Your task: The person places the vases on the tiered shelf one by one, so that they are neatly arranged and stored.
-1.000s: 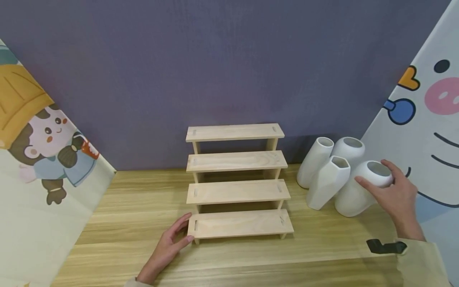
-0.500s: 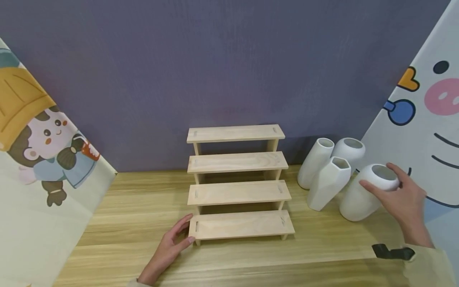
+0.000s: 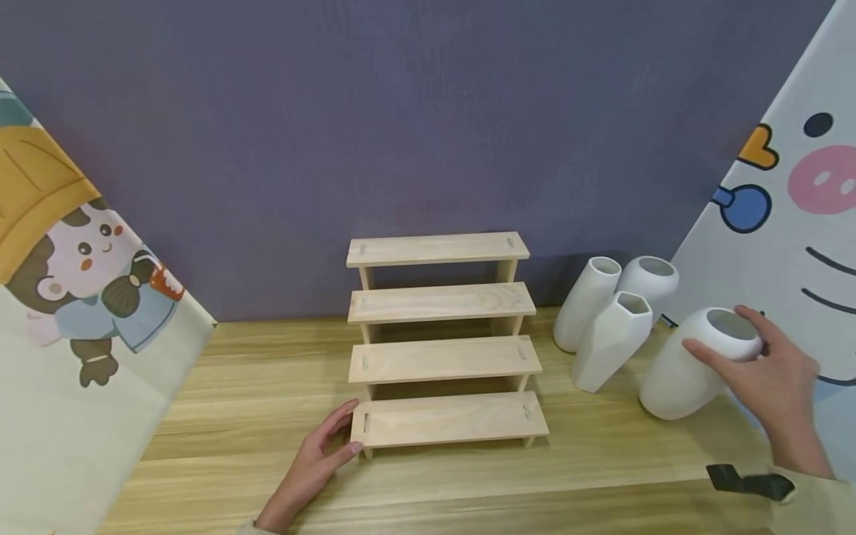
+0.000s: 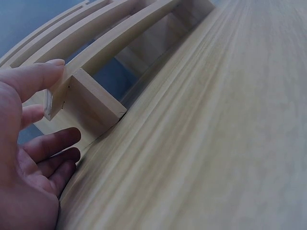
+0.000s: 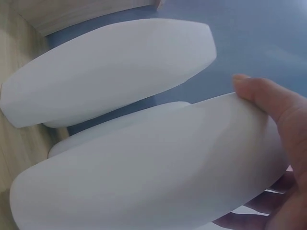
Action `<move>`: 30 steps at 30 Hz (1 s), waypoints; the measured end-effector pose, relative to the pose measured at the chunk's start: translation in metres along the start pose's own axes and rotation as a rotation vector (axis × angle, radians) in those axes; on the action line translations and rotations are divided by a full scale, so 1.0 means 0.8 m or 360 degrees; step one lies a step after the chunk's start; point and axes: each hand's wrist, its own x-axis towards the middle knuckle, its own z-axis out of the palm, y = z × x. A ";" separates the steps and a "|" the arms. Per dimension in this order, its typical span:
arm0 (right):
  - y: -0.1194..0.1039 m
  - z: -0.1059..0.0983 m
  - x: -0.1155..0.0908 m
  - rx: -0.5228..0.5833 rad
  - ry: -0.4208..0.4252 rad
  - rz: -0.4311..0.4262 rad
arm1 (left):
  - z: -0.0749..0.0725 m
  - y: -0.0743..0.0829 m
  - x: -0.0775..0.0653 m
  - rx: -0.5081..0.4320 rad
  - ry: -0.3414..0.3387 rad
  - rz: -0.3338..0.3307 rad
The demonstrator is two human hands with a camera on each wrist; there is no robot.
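Observation:
My right hand [image 3: 769, 371] grips a rounded white vase [image 3: 692, 371] near its mouth, thumb on the near side and fingers round the far side. The vase leans toward the hand, its base close over the table; in the right wrist view its pale side [image 5: 144, 167] fills the lower part. My left hand [image 3: 310, 461] holds the left end of the lowest step of a four-tier-like wooden step shelf [image 3: 448, 420]. In the left wrist view the thumb [image 4: 41, 79] rests on the board's edge, and the lower fingers [image 4: 53, 148] are curved beside the support.
Left of the held vase stand a faceted white vase [image 3: 611, 345], a slim white vase [image 3: 588, 305] and another rounded white vase [image 3: 649, 279]. A dark blue wall [image 3: 428, 126] rises behind. Cartoon-printed panels [image 3: 749, 290] flank the wood-grain table [image 3: 267, 371].
My right hand has moved the rounded vase to the right and slightly nearer, away from the other vases. The left hand stays at the lowest step.

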 end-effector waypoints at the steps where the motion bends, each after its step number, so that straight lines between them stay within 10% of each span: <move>1: -0.001 -0.002 -0.001 0.0000 0.0009 0.0002 | 0.000 0.000 0.000 0.0003 0.0001 -0.0007; 30: -0.034 -0.038 -0.032 0.0042 0.0038 0.0022 | -0.002 -0.003 0.002 0.0042 0.0000 0.0083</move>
